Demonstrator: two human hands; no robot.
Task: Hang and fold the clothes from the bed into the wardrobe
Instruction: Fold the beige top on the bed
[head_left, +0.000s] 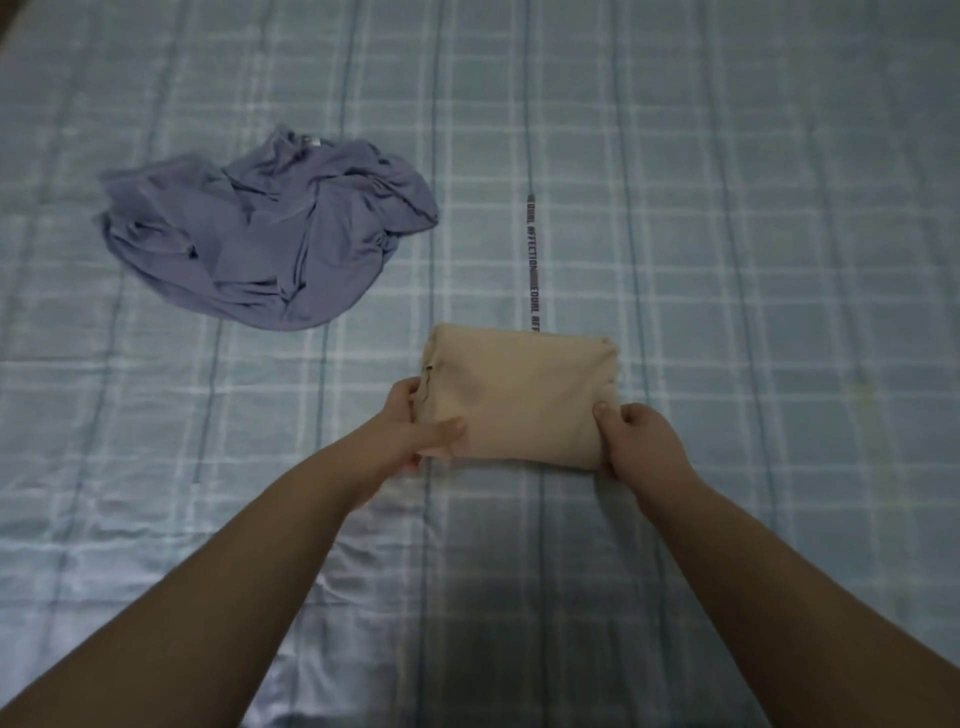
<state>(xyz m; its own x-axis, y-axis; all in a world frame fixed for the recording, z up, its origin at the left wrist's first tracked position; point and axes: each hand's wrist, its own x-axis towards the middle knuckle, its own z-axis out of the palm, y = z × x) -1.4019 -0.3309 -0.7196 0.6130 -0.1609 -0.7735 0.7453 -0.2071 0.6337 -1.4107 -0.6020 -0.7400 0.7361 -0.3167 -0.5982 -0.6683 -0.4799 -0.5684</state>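
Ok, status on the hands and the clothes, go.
Both hands gripping the folded beige garment, left hand on its left edge, right hand on its right. Purple garment still crumpled on the bed. Nothing in the way.

The scene is dimly and evenly lit, with a bluish cast. A soft sheen is seen on the pale blue checked bedsheet (727, 260). Detail is softened throughout, and the sheet's lines are bowed toward the edges.

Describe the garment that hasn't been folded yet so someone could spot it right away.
On the blue checked bedsheet, look to the far left, beyond the left hand. The purple garment lies there in a crumpled heap, unlike the neatly folded beige garment held in both hands.
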